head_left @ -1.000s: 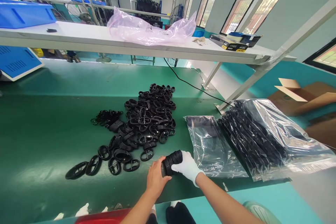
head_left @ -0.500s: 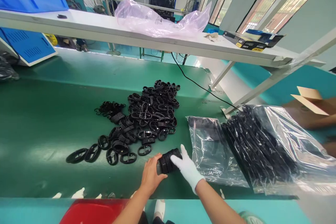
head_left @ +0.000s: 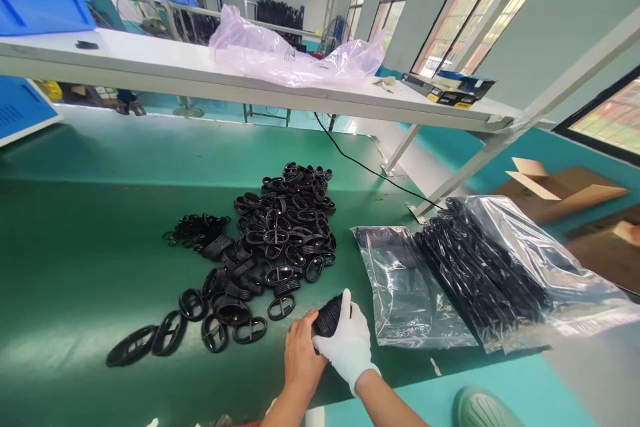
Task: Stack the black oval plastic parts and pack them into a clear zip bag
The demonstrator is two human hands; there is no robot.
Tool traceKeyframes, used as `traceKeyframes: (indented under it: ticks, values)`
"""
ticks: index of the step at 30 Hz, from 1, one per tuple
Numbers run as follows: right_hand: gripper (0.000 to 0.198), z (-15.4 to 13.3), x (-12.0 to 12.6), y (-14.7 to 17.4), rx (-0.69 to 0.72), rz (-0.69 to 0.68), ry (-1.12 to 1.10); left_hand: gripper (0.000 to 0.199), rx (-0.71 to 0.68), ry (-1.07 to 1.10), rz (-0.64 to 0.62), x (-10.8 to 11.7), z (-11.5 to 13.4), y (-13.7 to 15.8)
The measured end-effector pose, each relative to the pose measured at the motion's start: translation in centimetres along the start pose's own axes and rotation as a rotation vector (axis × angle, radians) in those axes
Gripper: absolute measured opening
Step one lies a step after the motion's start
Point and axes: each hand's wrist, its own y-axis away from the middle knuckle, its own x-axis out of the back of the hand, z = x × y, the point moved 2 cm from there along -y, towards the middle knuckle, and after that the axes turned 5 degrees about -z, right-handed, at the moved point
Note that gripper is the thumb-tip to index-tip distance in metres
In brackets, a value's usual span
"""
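Note:
A stack of black oval rings (head_left: pixel 327 317) is held between my two hands at the front of the green table. My bare left hand (head_left: pixel 303 350) is closed on the stack's left side. On the right side, my white-gloved right hand (head_left: pixel 349 340) wraps round it, with the thumb and fingers partly hiding the rings. Just up and to the left lies a large pile of black oval rings (head_left: pixel 285 227), several with a crossbar. Some loose rings (head_left: pixel 167 332) lie at its front left. Beside the pile is a heap of smaller black rings (head_left: pixel 197 230).
To the right, a clear plastic bag (head_left: pixel 400 287) with black pieces lies beside more filled bags (head_left: pixel 480 273). A black cable (head_left: pixel 355 160) crosses the table's back. Above runs a white shelf (head_left: pixel 165 77) with pink plastic film (head_left: pixel 295 60). Open cardboard boxes (head_left: pixel 565 190) stand at the right.
My right hand has closed round the ring stack, and the stack is now more tilted. Both hands are nearer together. The camera view has turned slightly to the right.

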Motion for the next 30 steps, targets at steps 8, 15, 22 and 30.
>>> traceKeyframes:
  ticks: [8,15,22,30]
  values:
    - [0.098,-1.0,-0.9,0.1,-0.046,0.164,0.008,0.053,0.006,-0.006,0.026,-0.3,-0.7,-0.6]
    - [0.095,-2.1,-0.3,-0.8,-0.097,0.167,-0.043,0.048,0.005,-0.043,0.040,-0.9,-1.4,-2.3]
    - [0.100,3.3,5.0,-0.1,-0.165,0.160,-0.417,0.065,-0.254,0.047,-0.195,2.9,5.2,-1.5]
    - [0.088,20.8,3.5,6.3,-0.203,0.327,-0.378,0.049,-0.508,-0.296,-0.044,-7.6,14.6,-1.5]
